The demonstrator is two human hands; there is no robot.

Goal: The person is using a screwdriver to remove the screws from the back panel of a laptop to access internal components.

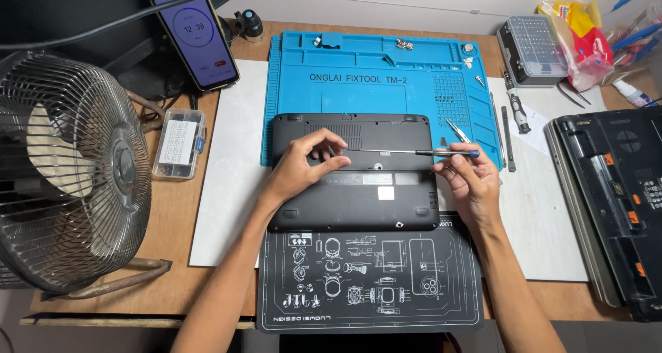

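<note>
Right hand (472, 180) grip grasps a thin, light, stiff screwdriver (414, 152) by its handle; left hand (303, 163) grip pinches its tip, just above the rigid upturned laptop (355, 201).

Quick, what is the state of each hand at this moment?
Left hand: fingers pinched at the tip of the screwdriver, over the black laptop base.
Right hand: closed on the screwdriver's handle.

We've got the laptop (353, 187) centre on the tabletop (172, 270), straddling far mat (386, 74) and near mat (369, 277); fan (69, 174) left, second laptop (614, 201) right, phone (195, 36) far-left.
</note>
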